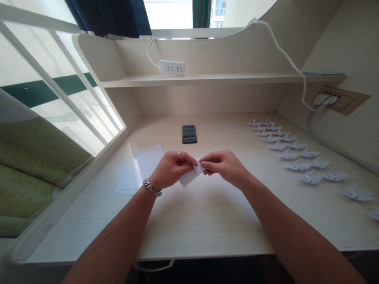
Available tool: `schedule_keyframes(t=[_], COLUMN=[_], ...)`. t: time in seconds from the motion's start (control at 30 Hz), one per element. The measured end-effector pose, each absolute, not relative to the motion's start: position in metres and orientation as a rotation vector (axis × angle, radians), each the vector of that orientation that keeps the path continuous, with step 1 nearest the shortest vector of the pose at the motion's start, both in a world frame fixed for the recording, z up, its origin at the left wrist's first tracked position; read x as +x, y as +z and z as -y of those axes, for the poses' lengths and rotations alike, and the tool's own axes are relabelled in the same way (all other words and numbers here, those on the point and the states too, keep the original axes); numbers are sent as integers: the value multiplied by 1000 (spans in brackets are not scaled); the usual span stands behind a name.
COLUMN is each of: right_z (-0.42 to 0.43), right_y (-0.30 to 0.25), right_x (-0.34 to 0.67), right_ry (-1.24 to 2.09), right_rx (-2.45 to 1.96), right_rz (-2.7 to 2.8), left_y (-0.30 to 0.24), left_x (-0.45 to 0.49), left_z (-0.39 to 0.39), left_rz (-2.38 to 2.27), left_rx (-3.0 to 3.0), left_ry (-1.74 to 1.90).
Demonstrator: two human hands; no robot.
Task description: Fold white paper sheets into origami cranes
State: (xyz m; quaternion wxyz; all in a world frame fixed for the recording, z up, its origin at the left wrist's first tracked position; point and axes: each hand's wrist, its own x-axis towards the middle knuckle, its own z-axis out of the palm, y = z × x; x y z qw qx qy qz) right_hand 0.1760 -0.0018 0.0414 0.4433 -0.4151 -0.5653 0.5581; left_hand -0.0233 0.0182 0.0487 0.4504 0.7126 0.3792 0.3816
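Both hands meet over the middle of the pale wooden desk (pixel 207 221), pinching one small folded piece of white paper (pixel 189 177). My left hand (pixel 170 167), with a ring and a metal bracelet, grips the paper's left side with closed fingers. My right hand (pixel 223 163) pinches its upper right corner. The paper is held just above the desk. A loose pile of white paper sheets (pixel 139 167) lies just left of my left hand.
Several folded white paper cranes (pixel 296 154) lie in two rows along the right side of the desk. A dark phone (pixel 189 135) lies at the back centre. A white power strip (pixel 171 68) sits on the shelf, its cable running to a wall socket (pixel 328 99).
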Motion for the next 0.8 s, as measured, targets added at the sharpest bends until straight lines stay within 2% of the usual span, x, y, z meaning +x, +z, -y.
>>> schedule_keyframes(t=[0.8], right_z=[5], right_y=[46], right_x=[172], right_ry=[1446], right_rx=[-1087], right_rz=[1287], left_y=[49], left_x=[-21], left_z=[-16], left_rz=[-933], left_rx=[1806], left_ry=[939])
